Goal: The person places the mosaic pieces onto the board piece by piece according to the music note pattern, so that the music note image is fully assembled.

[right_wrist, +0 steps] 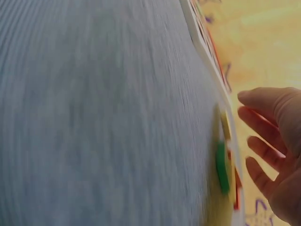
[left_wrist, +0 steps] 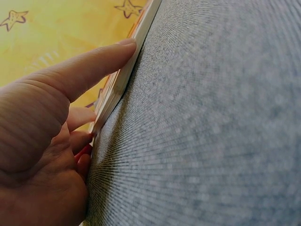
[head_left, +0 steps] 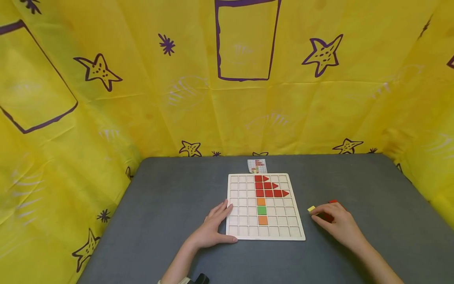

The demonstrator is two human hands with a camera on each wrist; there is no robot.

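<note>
A pale square grid board [head_left: 241, 232] lies on the table, bearing red square and pointed tiles [head_left: 268, 193], orange tiles [head_left: 263, 220] and a green tile [head_left: 261, 210]. My left hand [head_left: 211, 228] rests at the board's near left corner, fingers on the left edge. Its straight thumb [left_wrist: 101, 63] touches the near edge. Right of the board, my right hand [head_left: 335, 221] hovers over loose pieces, fingers loosely bent and apart with nothing between them. A yellow piece [head_left: 311, 208] lies by its fingertips, a red one [head_left: 332, 201] behind. The right wrist view shows a blurred green piece [right_wrist: 222, 167] below the fingers.
Behind the board lies a small pattern card [head_left: 257, 166] with a printed grid. The grey table [head_left: 170, 189] meets a yellow cloth [head_left: 142, 118] with purple drawings at its back and sides. A dark object [head_left: 202, 279] shows by the left wrist.
</note>
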